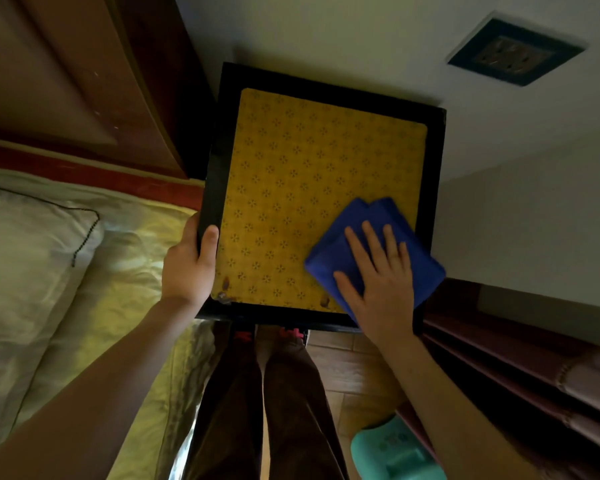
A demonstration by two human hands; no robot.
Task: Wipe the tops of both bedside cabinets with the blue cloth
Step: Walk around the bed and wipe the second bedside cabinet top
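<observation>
A bedside cabinet (433, 161) with a black frame and a yellow patterned top stands against the white wall in the head view. The folded blue cloth (329, 251) lies on the top's near right corner. My right hand (378, 271) presses flat on the cloth with fingers spread. My left hand (191, 261) grips the cabinet's left edge, thumb on top. Only this one cabinet is in view.
A bed with a white pillow (25, 244) and yellowish sheet (125, 271) lies to the left, its brown headboard (84, 81) beside the cabinet. A wall socket (515, 51) is at upper right. Dark red curtains (520, 351) hang at right. A teal object (395, 452) sits low right.
</observation>
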